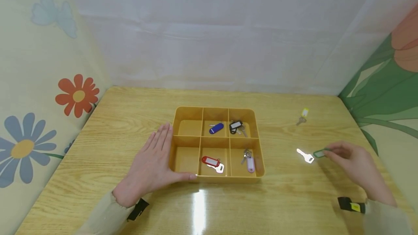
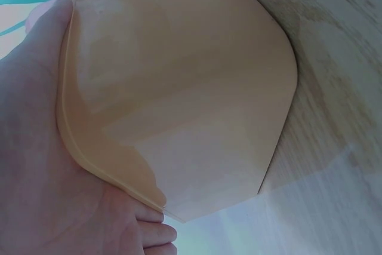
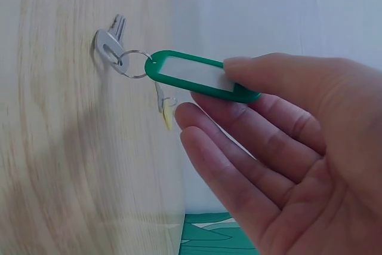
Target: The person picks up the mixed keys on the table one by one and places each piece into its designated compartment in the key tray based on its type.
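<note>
Between thumb and forefinger, my right hand (image 1: 354, 162) pinches a green key tag (image 3: 197, 77) by one end. From the tag's ring hangs a silver key (image 3: 111, 52), close over the wooden table. My left hand (image 1: 150, 160) rests with straight fingers along the left side and near-left corner of a yellow compartment tray (image 1: 215, 179). In the back row lie a blue key tag (image 1: 216, 128) in the middle and black key tags (image 1: 236, 125) at right. The front row holds a red key tag (image 1: 210, 161) in the middle and a lilac key tag (image 1: 250, 164) at right.
A yellow key tag (image 1: 305, 112) with its key lies on the table (image 1: 281, 206), beyond the right hand. Behind the table hangs a white cloth (image 1: 209, 39). Flower-patterned panels (image 1: 29, 126) stand at both sides.
</note>
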Action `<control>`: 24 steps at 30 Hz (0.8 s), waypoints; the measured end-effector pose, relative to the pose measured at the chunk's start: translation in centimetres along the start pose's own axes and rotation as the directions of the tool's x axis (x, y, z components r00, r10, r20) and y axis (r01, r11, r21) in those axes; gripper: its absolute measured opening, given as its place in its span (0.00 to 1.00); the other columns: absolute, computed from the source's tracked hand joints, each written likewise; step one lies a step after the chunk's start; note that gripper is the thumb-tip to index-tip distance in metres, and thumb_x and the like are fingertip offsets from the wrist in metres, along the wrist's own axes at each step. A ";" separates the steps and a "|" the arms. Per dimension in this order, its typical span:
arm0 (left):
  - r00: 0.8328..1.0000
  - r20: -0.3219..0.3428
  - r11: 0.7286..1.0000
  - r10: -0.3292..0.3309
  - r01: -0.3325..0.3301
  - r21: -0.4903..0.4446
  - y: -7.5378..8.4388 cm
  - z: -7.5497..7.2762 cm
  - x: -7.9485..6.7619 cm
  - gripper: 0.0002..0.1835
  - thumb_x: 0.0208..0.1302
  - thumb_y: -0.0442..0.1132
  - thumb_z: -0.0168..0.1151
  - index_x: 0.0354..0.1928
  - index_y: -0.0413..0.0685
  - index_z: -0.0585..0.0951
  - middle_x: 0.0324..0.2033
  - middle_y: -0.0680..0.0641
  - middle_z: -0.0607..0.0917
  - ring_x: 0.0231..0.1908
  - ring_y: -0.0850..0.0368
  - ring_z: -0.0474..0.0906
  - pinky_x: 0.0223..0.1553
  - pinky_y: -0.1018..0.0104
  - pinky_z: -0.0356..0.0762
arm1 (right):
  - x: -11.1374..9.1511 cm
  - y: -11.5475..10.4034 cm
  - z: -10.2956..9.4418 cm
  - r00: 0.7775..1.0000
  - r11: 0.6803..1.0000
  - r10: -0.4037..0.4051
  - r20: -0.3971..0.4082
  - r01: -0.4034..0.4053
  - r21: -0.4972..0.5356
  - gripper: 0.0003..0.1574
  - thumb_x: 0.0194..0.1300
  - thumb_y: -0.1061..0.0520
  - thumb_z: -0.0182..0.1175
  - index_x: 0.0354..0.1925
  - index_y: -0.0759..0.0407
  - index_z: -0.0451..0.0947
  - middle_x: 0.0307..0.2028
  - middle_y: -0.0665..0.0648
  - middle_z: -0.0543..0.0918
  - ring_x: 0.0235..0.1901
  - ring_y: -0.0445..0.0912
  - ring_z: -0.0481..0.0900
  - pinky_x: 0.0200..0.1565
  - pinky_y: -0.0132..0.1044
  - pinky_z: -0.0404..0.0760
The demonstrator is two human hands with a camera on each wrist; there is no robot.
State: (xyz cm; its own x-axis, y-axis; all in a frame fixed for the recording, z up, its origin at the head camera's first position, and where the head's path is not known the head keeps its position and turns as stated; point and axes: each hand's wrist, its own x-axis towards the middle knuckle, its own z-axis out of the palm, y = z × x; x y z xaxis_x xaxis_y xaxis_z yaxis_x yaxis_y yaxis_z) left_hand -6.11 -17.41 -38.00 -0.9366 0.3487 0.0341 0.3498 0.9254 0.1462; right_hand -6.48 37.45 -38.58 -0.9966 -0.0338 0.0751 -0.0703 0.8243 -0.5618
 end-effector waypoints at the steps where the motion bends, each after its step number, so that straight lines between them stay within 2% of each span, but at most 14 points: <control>1: 1.000 -0.001 1.000 0.000 0.000 -0.001 0.0 0.0 0.0 0.81 0.40 0.93 0.45 0.79 0.33 0.41 0.79 0.37 0.38 0.78 0.41 0.37 0.76 0.47 0.41 | 0.0 -0.1 0.0 1.000 1.000 0.001 -0.001 -0.001 0.001 0.12 0.71 0.55 0.67 0.46 0.62 0.84 0.41 0.63 0.88 0.34 0.25 0.78 0.30 0.28 0.81; 12: 1.000 0.004 1.000 -0.002 0.002 -0.003 0.0 -0.1 0.0 0.81 0.40 0.93 0.45 0.79 0.33 0.39 0.79 0.37 0.38 0.78 0.42 0.35 0.76 0.47 0.40 | 0.4 -1.2 0.0 1.000 1.000 0.005 -0.028 -0.005 0.011 0.14 0.71 0.52 0.67 0.47 0.61 0.85 0.43 0.65 0.88 0.34 0.24 0.77 0.30 0.26 0.80; 24: 1.000 -0.006 1.000 0.001 -0.001 0.002 0.0 0.0 0.0 0.81 0.40 0.93 0.44 0.79 0.33 0.41 0.79 0.36 0.39 0.78 0.40 0.37 0.76 0.47 0.41 | 0.5 -2.0 0.0 0.999 1.000 -0.006 -0.053 0.007 0.023 0.16 0.71 0.48 0.66 0.47 0.59 0.85 0.44 0.63 0.88 0.36 0.22 0.77 0.32 0.24 0.78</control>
State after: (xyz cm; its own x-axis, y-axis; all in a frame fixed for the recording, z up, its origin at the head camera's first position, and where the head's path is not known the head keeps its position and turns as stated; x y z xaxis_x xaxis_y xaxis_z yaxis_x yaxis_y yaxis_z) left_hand -6.13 -17.42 -38.03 -0.9365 0.3484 0.0406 0.3506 0.9254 0.1439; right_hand -6.88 35.84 -37.39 -0.9925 -0.0086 0.1222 -0.0784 0.8108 -0.5801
